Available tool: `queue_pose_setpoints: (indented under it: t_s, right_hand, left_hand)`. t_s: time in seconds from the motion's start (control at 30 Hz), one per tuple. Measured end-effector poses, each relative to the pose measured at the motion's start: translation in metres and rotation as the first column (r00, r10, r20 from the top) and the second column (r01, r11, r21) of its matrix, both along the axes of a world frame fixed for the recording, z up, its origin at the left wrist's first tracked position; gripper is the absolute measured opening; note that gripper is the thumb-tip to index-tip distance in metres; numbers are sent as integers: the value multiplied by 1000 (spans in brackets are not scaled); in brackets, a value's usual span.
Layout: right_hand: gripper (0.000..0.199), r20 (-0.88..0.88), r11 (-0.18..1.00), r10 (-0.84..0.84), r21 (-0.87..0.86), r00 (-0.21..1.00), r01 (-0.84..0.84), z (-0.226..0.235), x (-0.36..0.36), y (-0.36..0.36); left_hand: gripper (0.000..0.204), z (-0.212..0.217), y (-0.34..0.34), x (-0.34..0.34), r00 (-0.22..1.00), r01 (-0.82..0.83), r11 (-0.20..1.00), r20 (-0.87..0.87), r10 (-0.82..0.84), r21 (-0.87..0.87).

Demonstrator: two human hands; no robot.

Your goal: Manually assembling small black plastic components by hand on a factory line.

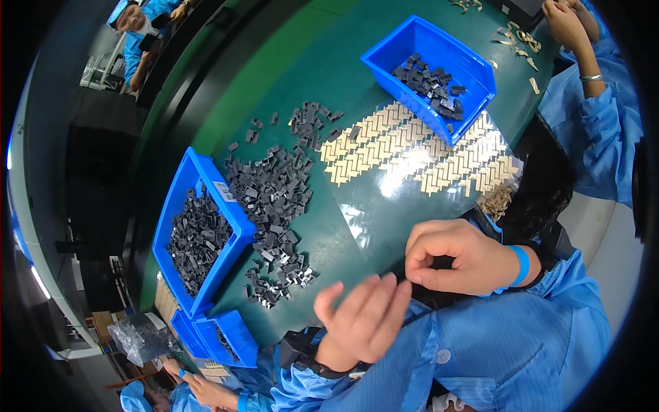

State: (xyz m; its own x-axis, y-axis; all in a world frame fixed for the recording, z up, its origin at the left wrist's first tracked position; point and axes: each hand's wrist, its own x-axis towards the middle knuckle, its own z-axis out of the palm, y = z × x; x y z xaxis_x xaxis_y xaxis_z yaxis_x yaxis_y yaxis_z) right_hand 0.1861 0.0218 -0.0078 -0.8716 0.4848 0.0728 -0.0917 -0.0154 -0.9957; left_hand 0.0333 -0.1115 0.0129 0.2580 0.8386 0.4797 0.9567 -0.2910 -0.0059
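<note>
My left hand (pixel 365 317) is in front of my body at the near table edge, slightly blurred, its fingers loosely stretched and apart with nothing visible in them. Close beside it, my right hand (pixel 458 255) has thumb and forefinger curled together in a pinch. Whatever those fingertips hold, if anything, is too small or hidden to make out. Beyond the hands lies a clear sheet with rows of small cream L-shaped pieces (pixel 439 168). To its left, many small black block-like parts (pixel 274 185) are heaped loose on the green table (pixel 329 240).
A blue bin (pixel 395 86) of black parts rests on the sheet's far side. Another blue bin (pixel 237 220), fuller, stands left of the heap, with a smaller blue bin (pixel 240 329) nearer. Cream scraps (pixel 518 41) lie far right. Co-workers' hands (pixel 570 27) show right and lower left.
</note>
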Motion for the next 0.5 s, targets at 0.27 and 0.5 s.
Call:
queue_pose_setpoints:
  t_s: [0.27,0.5]
  right_hand:
    - [4,-121,918,-369,105,921,382,-7,2,7]
    - [4,-138,926,-345,113,928,361,-9,4,6]
  left_hand:
    - [25,-23,60,-83,878,-445,887,132,459,-126]
    - [13,-39,67,-89,867,-469,877,135,479,-101]
